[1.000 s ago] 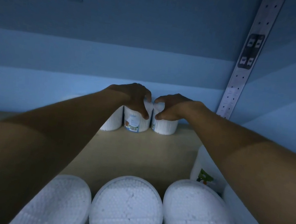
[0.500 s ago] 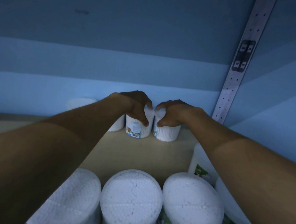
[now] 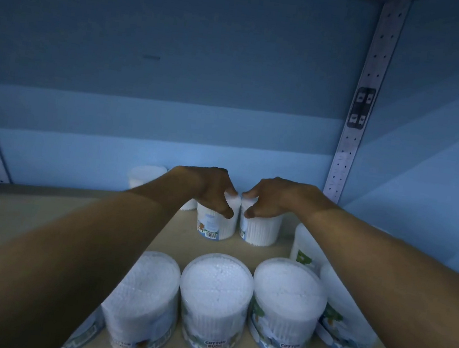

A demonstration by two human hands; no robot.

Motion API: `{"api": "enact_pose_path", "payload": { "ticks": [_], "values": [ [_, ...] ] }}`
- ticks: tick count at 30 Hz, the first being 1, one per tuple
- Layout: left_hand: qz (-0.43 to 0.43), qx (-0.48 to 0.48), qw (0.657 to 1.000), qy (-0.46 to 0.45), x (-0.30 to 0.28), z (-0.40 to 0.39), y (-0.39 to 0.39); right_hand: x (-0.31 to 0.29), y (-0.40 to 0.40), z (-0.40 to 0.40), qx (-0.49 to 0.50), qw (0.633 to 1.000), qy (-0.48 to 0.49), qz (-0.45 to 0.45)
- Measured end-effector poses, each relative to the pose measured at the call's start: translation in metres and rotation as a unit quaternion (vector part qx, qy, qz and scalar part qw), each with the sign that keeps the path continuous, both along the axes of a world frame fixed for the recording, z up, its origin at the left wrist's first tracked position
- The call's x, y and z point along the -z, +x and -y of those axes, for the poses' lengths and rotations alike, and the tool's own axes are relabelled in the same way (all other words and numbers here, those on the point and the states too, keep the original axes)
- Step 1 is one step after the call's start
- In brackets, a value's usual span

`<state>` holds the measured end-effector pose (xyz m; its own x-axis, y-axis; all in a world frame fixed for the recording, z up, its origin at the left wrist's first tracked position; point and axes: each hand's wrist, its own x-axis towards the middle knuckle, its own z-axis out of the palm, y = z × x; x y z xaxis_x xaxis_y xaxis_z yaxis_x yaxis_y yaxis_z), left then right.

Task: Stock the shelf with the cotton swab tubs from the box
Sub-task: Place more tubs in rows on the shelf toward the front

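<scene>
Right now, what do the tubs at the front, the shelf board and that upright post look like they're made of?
Front tubs: clear, glossy plastic, probably, since the white swabs show through wall and lid. Shelf board: matte pale wood or laminate; a metal-looking front edge. Upright post: grey painted or galvanised metal, with rows of punched holes.

Both bare forearms reach forward and converge toward the middle, the left arm coming in from the lower left, the right arm from the lower right. The left hand [image 3: 212, 190] is arched, knuckles up, fingers curled down over the far side of a tub [image 3: 217, 224] and the thumb pressed against its near side in a firm grip. The right hand [image 3: 267, 198] mirrors it, fingers hooked over the top of the neighbouring tub [image 3: 260, 230], thumb tip on its front. The two hands sit just beside each other, index fingers nearly meeting, wrists level and slightly bent.
</scene>
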<state>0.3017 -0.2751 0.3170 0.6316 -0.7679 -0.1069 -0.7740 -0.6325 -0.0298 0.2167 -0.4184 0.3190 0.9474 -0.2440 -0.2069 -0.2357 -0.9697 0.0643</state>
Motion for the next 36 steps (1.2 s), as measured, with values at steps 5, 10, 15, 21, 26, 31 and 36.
{"api": "enact_pose_path", "payload": {
  "ticks": [5,10,15,21,26,31,36],
  "values": [
    [-0.006,0.003,1.000,-0.010,0.000,-0.011,-0.013,-0.002,-0.018,-0.005,-0.012,1.000,0.021,0.004],
    [-0.022,-0.006,1.000,0.001,-0.002,-0.021,-0.026,-0.008,-0.033,-0.007,-0.029,0.998,0.056,-0.001],
    [-0.017,-0.010,1.000,0.006,-0.005,-0.028,-0.035,-0.010,-0.041,-0.009,-0.043,0.996,0.077,-0.010],
    [-0.026,-0.022,0.999,-0.003,-0.007,-0.034,-0.037,-0.015,-0.043,-0.001,-0.046,0.991,0.124,-0.019],
    [-0.068,-0.047,0.997,-0.002,-0.006,-0.039,-0.026,-0.016,-0.035,-0.003,-0.008,0.997,0.077,0.020],
    [-0.079,-0.054,0.995,0.018,-0.010,-0.035,-0.025,-0.016,-0.028,-0.005,-0.020,0.999,0.050,0.003],
    [-0.099,-0.054,0.994,-0.002,-0.008,-0.030,-0.019,-0.017,-0.021,-0.006,-0.017,0.998,0.059,-0.001]
  ]
}}
